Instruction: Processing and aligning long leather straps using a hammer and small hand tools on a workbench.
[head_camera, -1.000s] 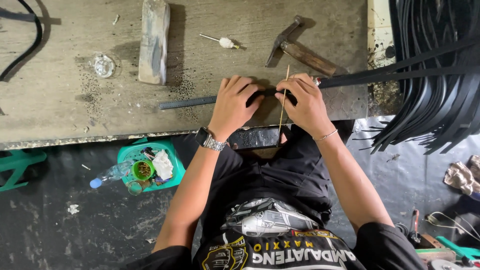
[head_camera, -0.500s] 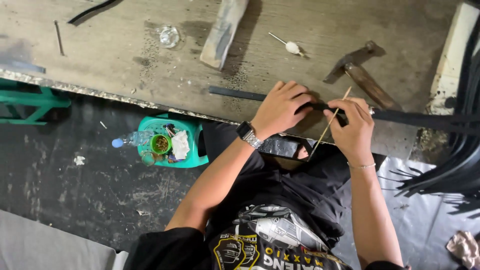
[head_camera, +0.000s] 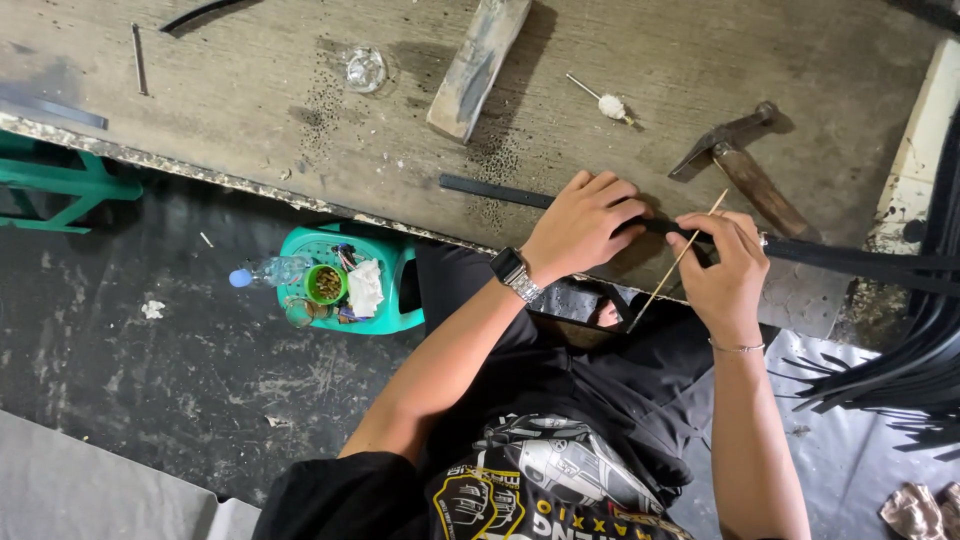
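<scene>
Pressed black strip (head_camera: 490, 191) onto worktop (head_camera: 250, 120) under left hand (head_camera: 585, 225), thin stick (head_camera: 680, 260) pinched in right hand (head_camera: 725, 270).

Clear plastic bottle (head_camera: 268, 272) beside green stool (head_camera: 400, 300)

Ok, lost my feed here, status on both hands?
Left hand pressing black strip to workbench. Right hand pinching thin stick over strip. Hammer lies close behind.
</scene>
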